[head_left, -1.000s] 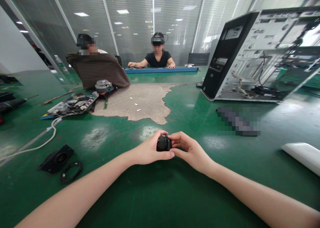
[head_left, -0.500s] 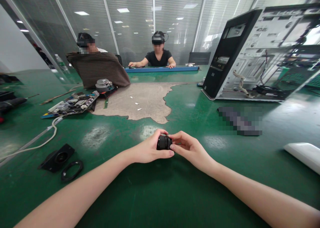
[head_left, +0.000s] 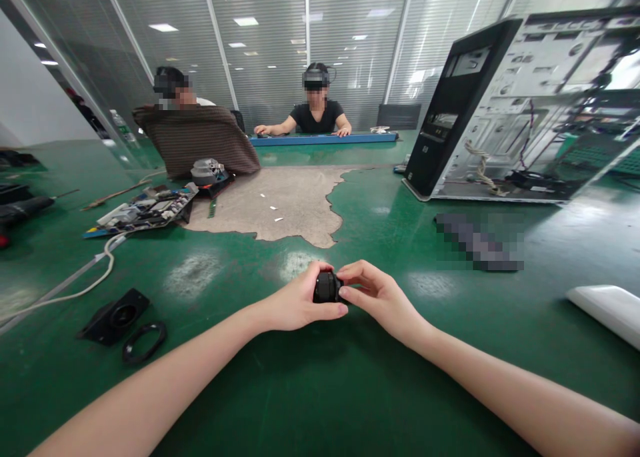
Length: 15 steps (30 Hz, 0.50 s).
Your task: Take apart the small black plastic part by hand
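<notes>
A small black lens [head_left: 327,287] with a ribbed barrel is held between both hands over the green table, lying on its side. My left hand [head_left: 297,302] is wrapped round its barrel, thumb along the near side. At the lens's right end, my right hand [head_left: 373,290] pinches the rim with thumb and fingertips. Part of the lens is hidden by the fingers. Left of my left forearm lie a black mounting plate [head_left: 107,323] with a round opening and a separate black ring [head_left: 144,342].
An open computer case [head_left: 460,110] stands at the right, with a blurred-out dark item [head_left: 475,243] and a white object [head_left: 607,310] nearer. A circuit board [head_left: 145,210] and white cable [head_left: 75,287] lie left. Two people sit across the table, one behind a brown cloth-covered object [head_left: 200,140].
The fingertips of my right hand have shifted slightly at the lens's end. Both hands stay in nearly the same place, and the lens remains held.
</notes>
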Each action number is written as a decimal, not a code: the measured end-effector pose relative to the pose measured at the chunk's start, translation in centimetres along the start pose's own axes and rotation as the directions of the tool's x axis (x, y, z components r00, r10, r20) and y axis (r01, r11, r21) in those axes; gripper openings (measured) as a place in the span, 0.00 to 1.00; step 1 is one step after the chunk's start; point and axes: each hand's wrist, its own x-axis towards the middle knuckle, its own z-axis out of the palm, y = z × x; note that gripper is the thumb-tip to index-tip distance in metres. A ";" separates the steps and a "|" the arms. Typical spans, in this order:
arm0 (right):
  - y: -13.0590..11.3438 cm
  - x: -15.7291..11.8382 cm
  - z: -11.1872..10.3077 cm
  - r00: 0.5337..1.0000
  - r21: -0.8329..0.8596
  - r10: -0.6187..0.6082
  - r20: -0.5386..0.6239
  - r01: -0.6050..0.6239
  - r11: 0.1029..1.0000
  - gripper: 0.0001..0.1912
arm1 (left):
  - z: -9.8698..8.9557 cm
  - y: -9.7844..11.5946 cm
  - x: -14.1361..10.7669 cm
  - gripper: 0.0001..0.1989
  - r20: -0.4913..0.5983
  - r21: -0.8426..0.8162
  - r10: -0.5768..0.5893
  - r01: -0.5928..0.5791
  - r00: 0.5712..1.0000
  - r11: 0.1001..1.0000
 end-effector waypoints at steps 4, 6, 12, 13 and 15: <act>0.0 0.3 0.0 0.999 -0.013 0.048 -0.004 -0.049 0.999 0.13 | 0.4 -0.5 0.3 0.31 -0.083 0.097 0.078 -0.070 0.994 0.993; 0.1 0.4 -0.1 0.999 -0.004 0.042 0.012 -0.042 0.999 0.13 | 0.6 -0.8 0.5 0.32 -0.113 0.132 0.116 -0.101 0.987 0.986; 0.3 0.0 0.0 0.996 0.060 0.074 0.058 -0.078 0.995 0.15 | 0.7 -1.3 0.8 0.32 -0.141 0.181 0.186 -0.159 0.972 0.970; 0.2 -0.1 0.0 0.995 0.063 0.079 0.064 -0.082 0.995 0.15 | 0.7 -1.3 0.8 0.32 -0.141 0.178 0.190 -0.164 0.972 0.970; 0.2 -0.1 0.1 0.995 0.057 0.076 0.063 -0.079 0.995 0.13 | 0.6 -1.2 0.7 0.31 -0.141 0.172 0.197 -0.172 0.970 0.970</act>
